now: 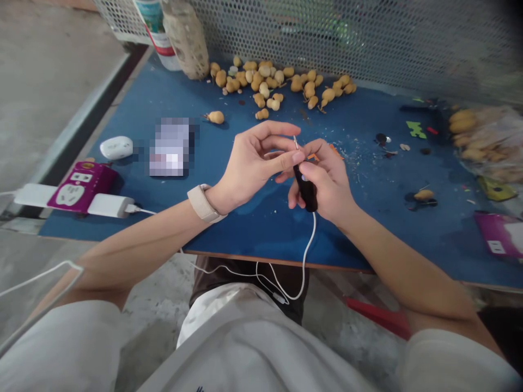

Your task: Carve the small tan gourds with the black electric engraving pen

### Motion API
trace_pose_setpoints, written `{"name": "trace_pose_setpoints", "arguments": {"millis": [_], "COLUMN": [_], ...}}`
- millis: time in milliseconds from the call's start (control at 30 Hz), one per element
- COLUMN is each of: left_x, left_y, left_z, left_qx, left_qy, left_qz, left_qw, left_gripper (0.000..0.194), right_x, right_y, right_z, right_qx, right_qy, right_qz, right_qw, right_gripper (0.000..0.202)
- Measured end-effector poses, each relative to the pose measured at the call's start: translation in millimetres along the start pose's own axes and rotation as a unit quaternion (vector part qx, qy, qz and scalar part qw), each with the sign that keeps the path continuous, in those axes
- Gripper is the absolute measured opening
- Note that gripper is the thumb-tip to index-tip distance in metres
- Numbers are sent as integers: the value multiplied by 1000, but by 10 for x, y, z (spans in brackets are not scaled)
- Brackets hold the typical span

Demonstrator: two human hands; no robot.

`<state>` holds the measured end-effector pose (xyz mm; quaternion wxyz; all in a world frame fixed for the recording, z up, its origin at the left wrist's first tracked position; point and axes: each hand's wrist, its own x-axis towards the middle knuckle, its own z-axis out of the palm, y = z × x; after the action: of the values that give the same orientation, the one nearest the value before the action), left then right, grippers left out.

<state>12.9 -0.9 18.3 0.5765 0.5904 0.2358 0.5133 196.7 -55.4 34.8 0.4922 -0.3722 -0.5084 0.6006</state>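
Observation:
A small black corded rotary tool [307, 190] with a metal tip [296, 142] points up and away from me. My right hand [329, 182] is wrapped round its body, the thumb lying along the near side. At the tool's front end, my left hand [261, 160] pinches with thumb and fingers just below the metal tip. What lies between those fingertips is partly hidden. A white cord [314, 234] runs from the tool's rear over the table edge. Beyond my hands, many small dried bottle gourds [263, 81] lie in a heap.
On the blue table [245, 223], a purple power strip [81, 188], white earbud case [116, 147] and blurred phone-like object [169, 147] lie left. Two bottles [186, 38] stand against the mesh panel [327, 43]. Shavings [362, 152] and a bag of gourds [490, 139] are right.

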Motion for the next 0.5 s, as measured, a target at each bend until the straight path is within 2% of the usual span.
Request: {"name": "trace_pose_setpoints", "arguments": {"millis": [167,300,400,500], "left_x": [-3,16,25,26], "left_y": [-8,34,81,87], "left_z": [25,-4,-23,-13], "left_qx": [-9,-15,-17,-16], "left_qy": [-5,-23,-58,-49], "left_qz": [-7,-22,-31,-26], "left_qw": [1000,999,998,998], "left_gripper": [61,53,58,65], "right_x": [6,-9,-23,-25], "right_y": [-4,-43,-73,-78], "right_z": [49,61,58,58], "right_qx": [26,68,80,81], "right_qy": [19,16,6,4], "right_qz": [31,49,62,59], "right_qw": [999,996,995,995], "right_gripper": [41,38,36,29]}}
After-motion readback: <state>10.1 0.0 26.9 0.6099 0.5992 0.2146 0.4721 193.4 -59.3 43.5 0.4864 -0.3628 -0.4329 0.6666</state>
